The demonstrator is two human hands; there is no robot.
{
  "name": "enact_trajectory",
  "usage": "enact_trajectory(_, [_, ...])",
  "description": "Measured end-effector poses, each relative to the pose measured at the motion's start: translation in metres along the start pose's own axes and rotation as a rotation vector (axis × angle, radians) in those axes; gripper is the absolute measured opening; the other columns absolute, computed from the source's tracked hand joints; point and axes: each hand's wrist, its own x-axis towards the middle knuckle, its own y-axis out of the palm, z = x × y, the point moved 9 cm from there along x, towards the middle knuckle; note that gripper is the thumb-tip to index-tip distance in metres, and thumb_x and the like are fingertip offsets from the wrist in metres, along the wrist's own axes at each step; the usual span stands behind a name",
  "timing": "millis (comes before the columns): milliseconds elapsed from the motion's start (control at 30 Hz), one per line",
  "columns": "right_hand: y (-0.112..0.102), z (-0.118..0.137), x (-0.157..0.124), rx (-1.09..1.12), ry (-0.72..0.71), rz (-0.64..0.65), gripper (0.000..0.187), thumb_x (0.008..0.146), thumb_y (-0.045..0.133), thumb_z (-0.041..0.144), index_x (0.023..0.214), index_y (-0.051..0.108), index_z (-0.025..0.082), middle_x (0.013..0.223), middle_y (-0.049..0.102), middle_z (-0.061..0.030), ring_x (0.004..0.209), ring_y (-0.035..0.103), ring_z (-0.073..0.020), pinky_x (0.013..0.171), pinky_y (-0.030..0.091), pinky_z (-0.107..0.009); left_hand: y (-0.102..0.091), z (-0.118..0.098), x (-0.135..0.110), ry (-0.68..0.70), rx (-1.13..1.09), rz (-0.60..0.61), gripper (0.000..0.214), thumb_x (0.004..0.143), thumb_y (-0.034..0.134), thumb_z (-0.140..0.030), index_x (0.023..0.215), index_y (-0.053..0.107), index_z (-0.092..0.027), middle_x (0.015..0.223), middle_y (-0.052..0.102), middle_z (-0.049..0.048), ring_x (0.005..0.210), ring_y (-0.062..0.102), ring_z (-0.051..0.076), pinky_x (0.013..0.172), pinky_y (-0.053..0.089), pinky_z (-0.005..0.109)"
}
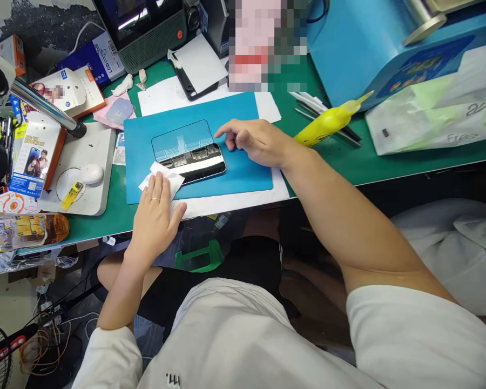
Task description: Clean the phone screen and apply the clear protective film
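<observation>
Down to the green surface [348, 163]: resting the left grip [156, 213] open and flat on white tissue [175, 181], over the near-left corner of the phone [190, 154], mid-scene on a blue mat [247, 181]. Loosely opening the right grip [263, 143] by its right edge, index extended. Past a yellow bottle [328, 123], right, to a blue machine [360, 59], far right!

I get a brightly lit table [336, 167], the floor [71, 356] beneath it dim, and white glare streaking the phone [194, 163]. Focus looks crisp to me mid-frame, though the wide lens stretches the right sleeve [413, 329] toward the corner (and a coarse mosaic patch [267, 38] blots the top edge).
</observation>
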Motion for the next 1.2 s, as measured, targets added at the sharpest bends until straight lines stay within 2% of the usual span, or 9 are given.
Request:
enact_trajectory(167, [0.001, 0.002, -0.001, 0.001, -0.016, -0.002, 0.111, 0.091, 0.017, 0.109, 0.131, 0.081, 0.028, 0.095, 0.076, -0.0105, 0.09, 0.069, -0.0335, 0.084, 0.051, -0.05, 0.004, -0.006, 0.002, -0.013, -0.032, -0.031, 0.096, 0.117, 0.031, -0.075, 0.183, 0.025, -0.006, 0.191, 0.021, 0.0288, 0.182, 0.017, 0.041, 0.145, 0.024, 0.067])
enact_trajectory(400, [0.003, -0.002, 0.001, 0.002, -0.021, -0.008, 0.108, 0.092, 0.018, 0.108, 0.132, 0.081, 0.03, 0.095, 0.077, -0.0108, 0.089, 0.069, -0.0349, 0.085, 0.052, -0.052, 0.022, -0.019, 0.041, -0.03, 0.0, 0.041, 0.113, 0.109, 0.033, -0.089, 0.181, 0.029, -0.002, 0.19, 0.02, 0.0304, 0.181, 0.016, 0.043, 0.147, 0.019, 0.064])
enact_trajectory(500, [0.003, -0.001, 0.002, -0.014, -0.019, -0.004, 0.11, 0.092, 0.016, 0.108, 0.134, 0.08, 0.029, 0.094, 0.077, -0.011, 0.09, 0.07, -0.0354, 0.087, 0.052, -0.052, 0.03, -0.043, 0.064, 0.054, 0.006, 0.072, 0.126, 0.102, 0.037, -0.097, 0.18, 0.028, 0.001, 0.191, 0.018, 0.0311, 0.182, 0.013, 0.043, 0.148, 0.015, 0.061])
enact_trajectory(633, [0.004, 0.0, 0.001, -0.008, -0.01, 0.005, 0.114, 0.089, 0.015, 0.11, 0.138, 0.078, 0.029, 0.096, 0.077, -0.0118, 0.093, 0.071, -0.0374, 0.089, 0.054, -0.054, 0.046, -0.09, 0.089, 0.172, 0.02, 0.099, 0.134, 0.099, 0.041, -0.1, 0.18, 0.027, 0.005, 0.191, 0.018, 0.031, 0.182, 0.01, 0.044, 0.149, 0.013, 0.058])
enact_trajectory(767, [0.003, -0.001, -0.002, 0.025, -0.017, -0.004, 0.111, 0.09, 0.017, 0.108, 0.139, 0.077, 0.028, 0.096, 0.077, -0.0123, 0.096, 0.073, -0.038, 0.093, 0.056, -0.054, 0.056, -0.11, 0.091, 0.213, 0.073, 0.105, 0.129, 0.103, 0.047, -0.093, 0.178, 0.028, 0.01, 0.189, 0.02, 0.0324, 0.182, 0.013, 0.043, 0.149, 0.013, 0.053])
enact_trajectory(867, [0.002, -0.002, -0.004, 0.016, -0.014, 0.003, 0.109, 0.093, 0.018, 0.106, 0.142, 0.076, 0.028, 0.098, 0.078, -0.012, 0.096, 0.073, -0.0368, 0.095, 0.056, -0.054, 0.05, -0.092, 0.071, 0.223, 0.052, 0.079, 0.122, 0.106, 0.041, -0.09, 0.179, 0.027, 0.008, 0.189, 0.022, 0.0326, 0.181, 0.017, 0.043, 0.148, 0.017, 0.057])
enact_trajectory(1000, [0.004, -0.002, -0.004, -0.005, -0.005, 0.036, 0.11, 0.091, 0.02, 0.109, 0.144, 0.076, 0.03, 0.101, 0.08, -0.0119, 0.096, 0.072, -0.037, 0.092, 0.056, -0.053, 0.027, -0.039, 0.032, 0.149, 0.042, 0.012, 0.113, 0.109, 0.032, -0.089, 0.183, 0.023, -0.004, 0.191, 0.021, 0.0289, 0.182, 0.017, 0.042, 0.147, 0.019, 0.062])
enact_trajectory(1067, [0.003, -0.003, -0.003, 0.01, -0.012, 0.012, 0.113, 0.091, 0.017, 0.109, 0.144, 0.076, 0.028, 0.099, 0.079, -0.0114, 0.094, 0.072, -0.036, 0.089, 0.056, -0.053, 0.02, -0.02, 0.016, 0.159, 0.054, 0.038, 0.111, 0.11, 0.03, -0.088, 0.184, 0.019, -0.005, 0.191, 0.02, 0.0285, 0.182, 0.016, 0.042, 0.146, 0.02, 0.062])
enact_trajectory(1200, [0.004, -0.003, -0.001, 0.025, -0.019, -0.003, 0.113, 0.093, 0.015, 0.108, 0.143, 0.077, 0.028, 0.096, 0.078, -0.0099, 0.092, 0.071, -0.0333, 0.087, 0.055, -0.05, 0.012, 0.0, 0.011, 0.165, 0.05, 0.084, 0.109, 0.111, 0.029, -0.087, 0.185, 0.016, -0.008, 0.192, 0.019, 0.0275, 0.182, 0.017, 0.042, 0.146, 0.021, 0.064])
